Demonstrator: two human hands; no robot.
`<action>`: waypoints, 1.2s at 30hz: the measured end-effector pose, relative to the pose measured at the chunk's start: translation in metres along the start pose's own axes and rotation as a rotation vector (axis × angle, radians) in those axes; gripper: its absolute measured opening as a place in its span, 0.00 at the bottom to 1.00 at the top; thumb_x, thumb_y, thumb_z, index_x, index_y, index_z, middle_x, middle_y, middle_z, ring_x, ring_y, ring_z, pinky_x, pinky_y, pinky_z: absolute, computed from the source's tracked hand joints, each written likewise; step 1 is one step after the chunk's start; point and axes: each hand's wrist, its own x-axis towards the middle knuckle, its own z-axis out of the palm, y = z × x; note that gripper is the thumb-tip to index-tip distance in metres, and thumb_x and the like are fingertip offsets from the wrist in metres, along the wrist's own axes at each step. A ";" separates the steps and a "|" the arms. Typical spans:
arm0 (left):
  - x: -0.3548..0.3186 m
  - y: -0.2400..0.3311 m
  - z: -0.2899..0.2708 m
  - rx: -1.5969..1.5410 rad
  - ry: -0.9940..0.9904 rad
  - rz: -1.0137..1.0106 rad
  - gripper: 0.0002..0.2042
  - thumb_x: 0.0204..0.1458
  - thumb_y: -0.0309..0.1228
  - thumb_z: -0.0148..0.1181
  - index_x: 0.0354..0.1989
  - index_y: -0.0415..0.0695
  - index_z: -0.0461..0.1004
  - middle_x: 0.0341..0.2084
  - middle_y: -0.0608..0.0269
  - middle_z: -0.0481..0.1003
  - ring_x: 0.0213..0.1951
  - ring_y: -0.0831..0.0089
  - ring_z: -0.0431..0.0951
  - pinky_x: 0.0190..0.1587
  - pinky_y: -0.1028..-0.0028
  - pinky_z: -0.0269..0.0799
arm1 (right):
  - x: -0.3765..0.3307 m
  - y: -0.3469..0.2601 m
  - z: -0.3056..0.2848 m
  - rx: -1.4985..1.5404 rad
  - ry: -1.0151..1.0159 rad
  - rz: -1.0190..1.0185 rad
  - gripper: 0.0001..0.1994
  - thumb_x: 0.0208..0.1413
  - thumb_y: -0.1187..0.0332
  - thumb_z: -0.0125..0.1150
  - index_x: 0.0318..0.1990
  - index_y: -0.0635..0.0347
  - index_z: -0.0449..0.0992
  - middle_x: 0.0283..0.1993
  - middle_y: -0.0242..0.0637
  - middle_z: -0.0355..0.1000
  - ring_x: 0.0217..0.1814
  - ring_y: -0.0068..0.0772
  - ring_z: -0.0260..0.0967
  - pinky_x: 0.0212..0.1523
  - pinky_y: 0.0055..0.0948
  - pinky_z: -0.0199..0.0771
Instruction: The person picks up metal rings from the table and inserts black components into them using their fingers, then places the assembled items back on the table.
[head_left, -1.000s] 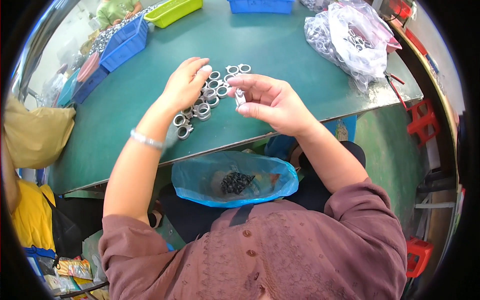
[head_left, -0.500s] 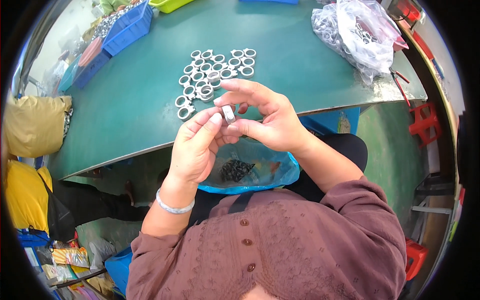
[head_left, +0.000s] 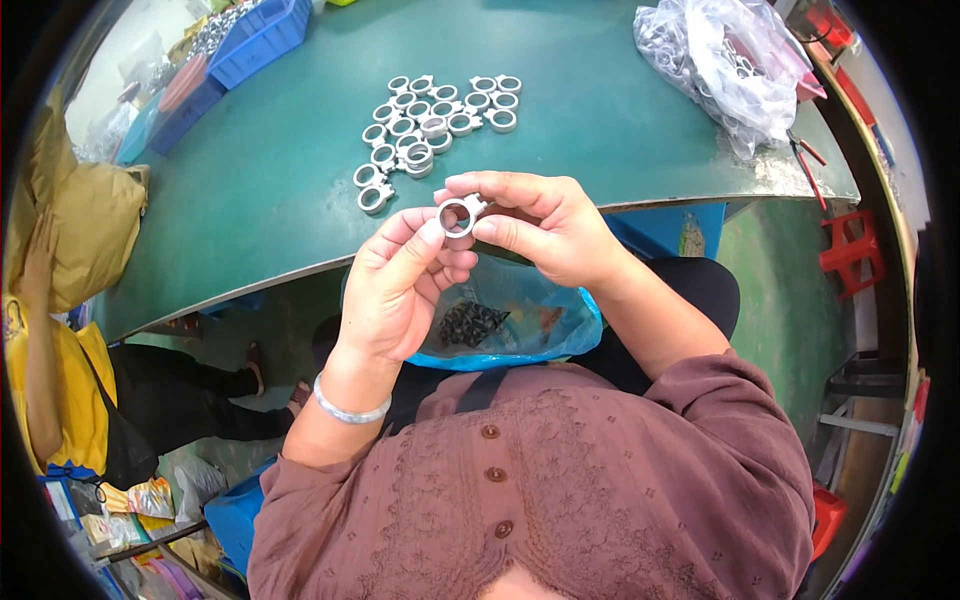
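A grey metal ring clamp (head_left: 443, 224) with a small lug is held up between my two hands, its round opening facing me. My left hand (head_left: 385, 270) pinches the ring's left side between thumb and fingers. On the other side, the thumb and fingers of my right hand (head_left: 560, 235) close on the lug. Beyond my hands, several similar ring clamps (head_left: 503, 121) lie grouped on the green table (head_left: 590, 120), a few stacked on others. Under my hands, a blue plastic bag (head_left: 560, 335) sits open at my lap with small dark pieces (head_left: 470, 324) inside.
A clear plastic bag of metal rings (head_left: 735, 80) stands at the table's far right, with red-handled pliers (head_left: 805, 165) near the edge. Blue bins (head_left: 260, 45) line the far left. A tan sack (head_left: 100, 230) and a person in yellow (head_left: 60, 390) are at left. A red stool (head_left: 852, 252) stands right.
The ring clamp has turned from edge-on to showing its round opening. My right fingers have closed in on its lug. At left, the other person's arm has come into view.
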 end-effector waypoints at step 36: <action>-0.002 -0.002 0.002 -0.114 0.006 -0.116 0.10 0.55 0.34 0.47 0.36 0.40 0.70 0.27 0.63 0.74 0.27 0.77 0.74 0.33 0.78 0.71 | -0.002 -0.007 -0.004 -0.085 0.021 0.146 0.12 0.53 0.77 0.51 0.45 0.67 0.70 0.38 0.35 0.71 0.40 0.20 0.67 0.43 0.20 0.68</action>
